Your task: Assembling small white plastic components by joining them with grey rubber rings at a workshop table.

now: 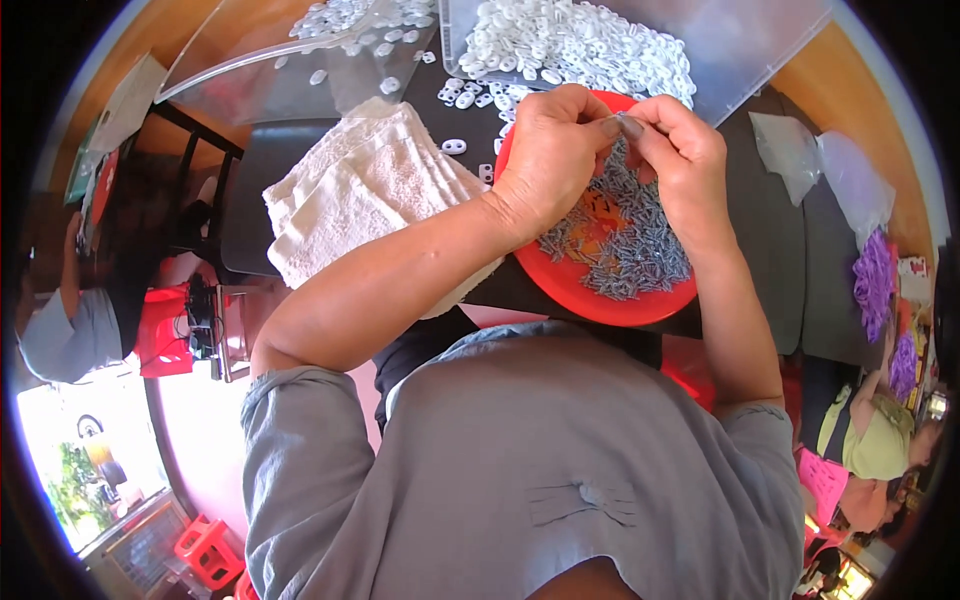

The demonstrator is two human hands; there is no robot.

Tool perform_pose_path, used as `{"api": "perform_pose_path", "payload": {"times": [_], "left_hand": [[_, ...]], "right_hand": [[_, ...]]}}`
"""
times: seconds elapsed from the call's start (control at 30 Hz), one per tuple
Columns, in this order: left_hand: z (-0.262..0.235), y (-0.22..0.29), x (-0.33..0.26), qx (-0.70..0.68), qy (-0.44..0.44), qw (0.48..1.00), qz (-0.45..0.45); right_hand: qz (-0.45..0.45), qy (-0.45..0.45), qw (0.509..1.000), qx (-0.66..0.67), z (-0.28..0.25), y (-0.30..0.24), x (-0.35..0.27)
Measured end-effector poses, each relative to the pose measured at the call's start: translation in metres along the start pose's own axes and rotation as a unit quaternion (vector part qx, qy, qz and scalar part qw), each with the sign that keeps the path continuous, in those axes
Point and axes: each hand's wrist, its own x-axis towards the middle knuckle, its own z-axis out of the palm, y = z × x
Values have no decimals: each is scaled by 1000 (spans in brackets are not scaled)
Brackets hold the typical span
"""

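Note:
My left hand (555, 155) and my right hand (685, 165) meet fingertip to fingertip over the far side of a round red basin (537, 280). Both are closed in a pinch, and whatever sits between the fingertips is too small to make out. Below them, many small thin grey-blue metal pieces (635, 265), like screws or pins, lie heaped in the basin. Just beyond my hands, a clear plastic bin (755, 45) holds a pile of small white oval plastic parts (580, 45) with holes. More such white parts (455, 147) are scattered on the dark table left of the basin.
A folded cream towel (345, 190) lies left of the basin, partly under my left forearm. Behind it stands a clear plastic sheet or container (290, 75) with more white parts. Plastic bags (785, 150) rest at the right. Other people (875, 440) sit at the far right and left.

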Motion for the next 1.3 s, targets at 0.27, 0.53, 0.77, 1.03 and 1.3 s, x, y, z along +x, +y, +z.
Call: {"api": "perform_pose_path", "payload": {"times": [0.27,0.53,0.77,1.03,1.3], "left_hand": [[-1,-18,4,248,-49,961,111],[7,-16,-2,295,-121,941,117],[1,-39,18,305,-58,922,230],[-5,-21,17,130,-48,976,167],[-19,6,20,-291,-109,940,-144]], "right_hand": [[-97,24,988,-117,2,-55,10],[-207,-329,855,-343,90,-57,89],[-181,-470,770,-392,124,-47,106],[-238,-325,852,-334,102,-68,109],[-322,-41,908,-266,2,-65,35]]}}
